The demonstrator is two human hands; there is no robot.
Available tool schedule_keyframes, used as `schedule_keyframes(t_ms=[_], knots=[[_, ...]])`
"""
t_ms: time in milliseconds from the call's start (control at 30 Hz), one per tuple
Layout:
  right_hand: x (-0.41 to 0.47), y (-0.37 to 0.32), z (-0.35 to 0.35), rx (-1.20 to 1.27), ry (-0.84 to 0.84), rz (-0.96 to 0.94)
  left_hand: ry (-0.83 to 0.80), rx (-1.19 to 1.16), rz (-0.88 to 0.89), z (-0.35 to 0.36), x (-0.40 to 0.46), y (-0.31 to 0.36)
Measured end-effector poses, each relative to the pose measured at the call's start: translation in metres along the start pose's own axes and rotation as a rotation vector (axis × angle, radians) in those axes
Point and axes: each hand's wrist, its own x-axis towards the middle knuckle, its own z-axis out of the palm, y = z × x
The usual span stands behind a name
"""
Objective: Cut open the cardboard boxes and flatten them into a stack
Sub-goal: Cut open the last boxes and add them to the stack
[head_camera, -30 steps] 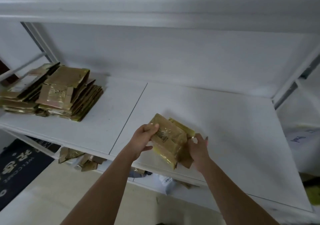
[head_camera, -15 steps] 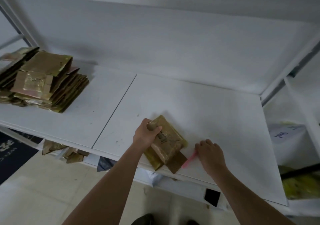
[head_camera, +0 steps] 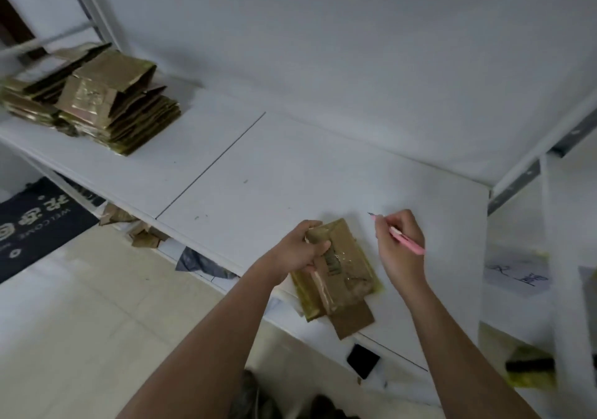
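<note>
- Two hands are at work: the left hand [head_camera: 302,248] has its fingers curled over the far end of a taped cardboard box [head_camera: 336,267], pinning it to the white shelf [head_camera: 290,166] near the shelf's front edge.
- The right hand [head_camera: 400,244], just right of the box, pinches a slim pink cutter [head_camera: 405,239] pen-fashion, fingers closed round its barrel, tip pointing away from the box and held clear of it.
- The blade at the tip is too small and blurred to judge; it looks extended, though I would not swear to it.
- The box lies tilted, one brown flap hanging past the shelf's front edge; glossy tape runs along its top face.
- Well to the left of the box, at the shelf's far left end, sits the stack of flattened boxes [head_camera: 109,102], leaning unevenly.
- Risks as I judge them: the left fingers lie across the taped seam, so a cut drawn toward them could nick them.
- The box overhangs the edge, so blade pressure near that end could tip or slide it off.
- Slick tape may let the blade skate sideways unless the tip bites first.
- Below the shelf, cardboard scraps [head_camera: 135,228] lie on a lower level.
</note>
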Motion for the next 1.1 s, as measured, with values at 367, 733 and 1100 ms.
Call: schedule_keyframes(t_ms=[367,733,1100], knots=[[-0.023,0.001,0.009,0.307,-0.257,0.119,0.331,-0.145,0.085,0.036,-0.011,-0.016],[-0.023,0.01,0.013,0.111,-0.304,-0.01,0.294,-0.066,0.064,0.033,-0.011,-0.011],[-0.022,0.004,0.003,0.01,-0.462,-0.015,0.279,-0.095,0.031,0.035,-0.013,-0.007]])
